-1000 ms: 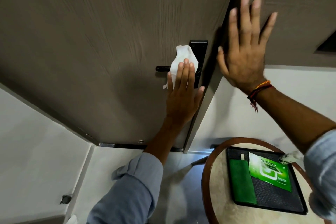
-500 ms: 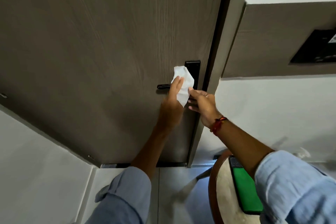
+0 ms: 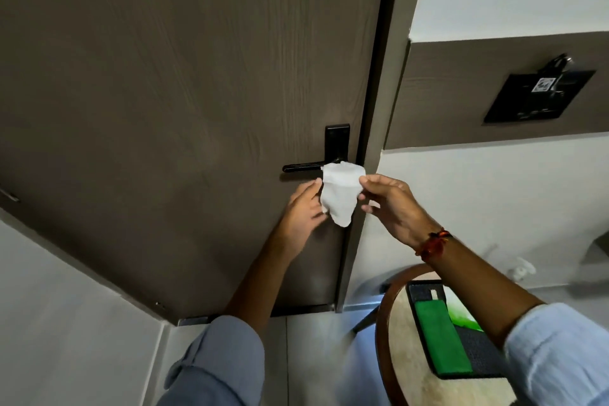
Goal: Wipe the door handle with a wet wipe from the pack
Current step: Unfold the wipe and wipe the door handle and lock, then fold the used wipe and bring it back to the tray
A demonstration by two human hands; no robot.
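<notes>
A black lever door handle (image 3: 301, 167) on a black plate (image 3: 336, 142) sits on the brown wooden door (image 3: 184, 76). A white wet wipe (image 3: 341, 194) hangs just below the handle's inner end, stretched between both hands. My left hand (image 3: 304, 211) pinches its left edge. My right hand (image 3: 393, 204) pinches its right top corner. The wipe covers the handle's pivot end. The green wipe pack (image 3: 464, 320) shows only as a sliver behind my right forearm, on a tray at lower right.
A round table with a brown rim (image 3: 384, 339) stands at lower right, bearing a black tray (image 3: 478, 353) and a green cloth (image 3: 440, 336). A black panel (image 3: 540, 95) hangs on the wall strip to the right. The door frame (image 3: 379, 142) runs beside the handle.
My right hand came off the door frame and took the wipe's right edge. Both hands drew the wipe down off the handle and spread it. The camera view tilted up.
</notes>
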